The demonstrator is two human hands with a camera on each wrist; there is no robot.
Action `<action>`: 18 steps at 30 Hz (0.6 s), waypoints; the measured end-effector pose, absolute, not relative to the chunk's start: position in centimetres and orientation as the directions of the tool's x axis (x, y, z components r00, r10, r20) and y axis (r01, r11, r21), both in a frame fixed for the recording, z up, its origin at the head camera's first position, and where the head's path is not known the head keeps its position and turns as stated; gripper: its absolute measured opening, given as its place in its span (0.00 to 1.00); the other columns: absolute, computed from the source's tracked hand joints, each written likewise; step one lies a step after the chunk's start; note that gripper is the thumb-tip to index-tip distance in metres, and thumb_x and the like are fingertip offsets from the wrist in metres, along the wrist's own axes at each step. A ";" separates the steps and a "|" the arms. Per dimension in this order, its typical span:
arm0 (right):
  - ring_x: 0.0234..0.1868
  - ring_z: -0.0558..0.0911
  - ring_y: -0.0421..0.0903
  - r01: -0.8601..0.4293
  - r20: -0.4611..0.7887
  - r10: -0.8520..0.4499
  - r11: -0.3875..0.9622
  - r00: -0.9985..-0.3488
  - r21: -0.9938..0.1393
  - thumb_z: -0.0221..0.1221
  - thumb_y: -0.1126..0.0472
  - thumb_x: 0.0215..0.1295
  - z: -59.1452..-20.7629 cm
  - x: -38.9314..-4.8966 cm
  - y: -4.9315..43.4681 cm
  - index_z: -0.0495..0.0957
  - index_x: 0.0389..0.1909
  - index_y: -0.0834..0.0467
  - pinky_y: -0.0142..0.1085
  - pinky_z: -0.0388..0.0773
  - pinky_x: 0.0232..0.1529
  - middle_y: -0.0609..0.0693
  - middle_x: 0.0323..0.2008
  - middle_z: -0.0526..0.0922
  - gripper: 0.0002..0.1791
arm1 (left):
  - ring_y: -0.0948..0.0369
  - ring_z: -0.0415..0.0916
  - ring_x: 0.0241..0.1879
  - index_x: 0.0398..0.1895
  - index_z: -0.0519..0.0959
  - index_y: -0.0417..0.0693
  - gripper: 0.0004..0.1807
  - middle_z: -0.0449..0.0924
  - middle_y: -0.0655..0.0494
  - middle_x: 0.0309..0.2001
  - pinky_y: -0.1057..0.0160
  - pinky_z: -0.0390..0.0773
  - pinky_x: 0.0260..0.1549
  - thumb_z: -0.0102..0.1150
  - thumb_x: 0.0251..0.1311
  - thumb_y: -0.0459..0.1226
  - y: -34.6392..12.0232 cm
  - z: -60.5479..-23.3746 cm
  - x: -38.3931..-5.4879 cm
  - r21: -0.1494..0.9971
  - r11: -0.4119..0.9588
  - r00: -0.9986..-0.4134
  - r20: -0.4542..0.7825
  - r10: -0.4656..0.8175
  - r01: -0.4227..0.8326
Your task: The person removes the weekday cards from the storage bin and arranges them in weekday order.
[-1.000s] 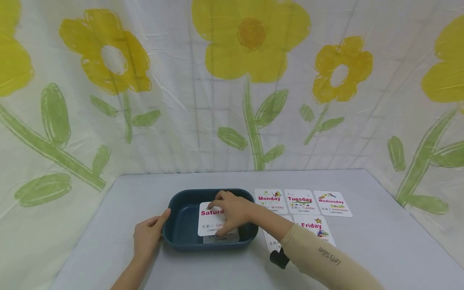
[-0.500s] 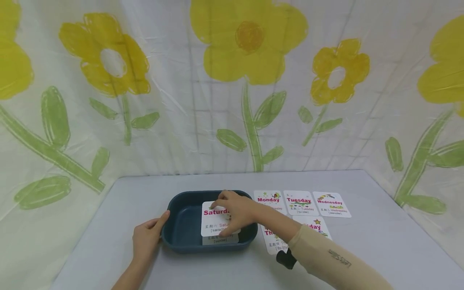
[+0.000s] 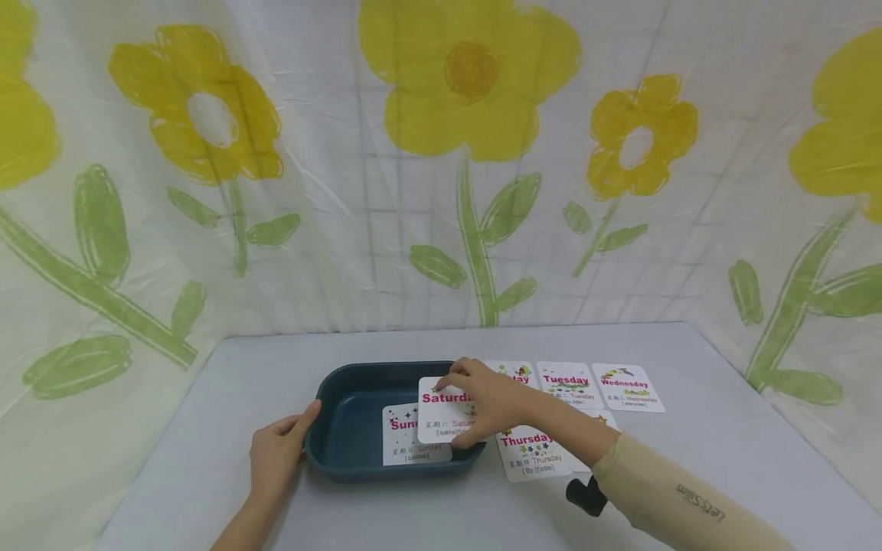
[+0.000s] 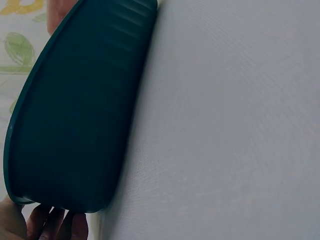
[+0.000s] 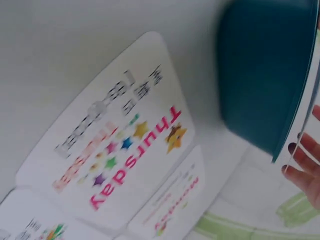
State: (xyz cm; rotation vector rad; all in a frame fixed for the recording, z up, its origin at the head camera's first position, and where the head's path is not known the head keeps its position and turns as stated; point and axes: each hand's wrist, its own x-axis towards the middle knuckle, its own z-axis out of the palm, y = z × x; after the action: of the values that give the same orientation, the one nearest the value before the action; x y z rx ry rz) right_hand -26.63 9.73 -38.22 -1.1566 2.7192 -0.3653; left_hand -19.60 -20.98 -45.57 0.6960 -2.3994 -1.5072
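Note:
My right hand (image 3: 492,402) pinches the white Saturday word card (image 3: 441,417) by its edges, over the right side of a dark blue plastic basin (image 3: 342,428). A Sunday card (image 3: 403,448) lies inside the basin, partly covered by the Saturday card in the head view. At the basin's left end, my left hand (image 3: 279,451) grips the rim, thumb on top. The left wrist view has its fingers (image 4: 52,222) against the outer wall. Just right of the basin lies the Thursday card (image 5: 120,135), under my right forearm.
Behind the right arm, a Monday card (image 3: 520,373) is partly hidden. Tuesday (image 3: 565,390) and Wednesday (image 3: 628,389) cards continue that row to the right. The forearm covers most of a Friday card (image 3: 605,419). A flower-printed curtain (image 3: 324,252) hangs behind the white table (image 3: 696,428).
My right hand has carried the Saturday card rightward toward the basin's right rim, uncovering more of the Sunday card. My left hand keeps its grip on the basin.

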 end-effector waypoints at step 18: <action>0.49 0.69 0.45 -0.555 -0.018 -0.584 0.781 -0.812 -0.286 0.71 0.42 0.37 -39.3 -25.6 21.1 0.70 0.54 0.51 0.40 0.73 0.43 0.49 0.54 0.66 0.40 | 0.68 0.74 0.28 0.42 0.81 0.35 0.41 0.82 0.41 0.41 0.73 0.74 0.23 0.54 0.49 0.66 -21.2 -45.8 -19.7 0.886 0.368 -0.866 -0.068 -0.496 -0.281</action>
State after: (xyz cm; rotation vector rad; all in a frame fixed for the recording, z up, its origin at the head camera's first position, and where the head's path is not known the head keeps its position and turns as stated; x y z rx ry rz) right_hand -25.59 21.10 -39.29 -0.9191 2.8646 -0.4097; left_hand -19.71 -21.18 -45.79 0.6974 -2.4173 -1.5022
